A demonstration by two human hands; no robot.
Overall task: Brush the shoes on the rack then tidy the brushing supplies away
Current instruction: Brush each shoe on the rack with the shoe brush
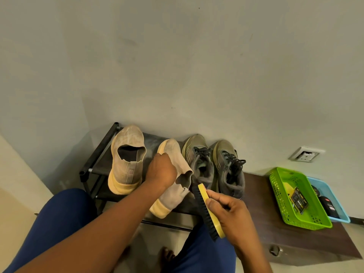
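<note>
my left hand (161, 170) grips the tilted beige slip-on shoe (173, 180) on the black rack (94, 154), and my right hand (228, 211) curls round the yellow brush (208, 211), bristles toward it. beside it sit its mate (126, 160) and grey laced shoes (214, 166); a green basket (295, 198) sits well apart.

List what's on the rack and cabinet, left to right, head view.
Beige shoe → beige shoe held by left hand → olive sneaker → olive sneaker → green basket → blue basket.
</note>
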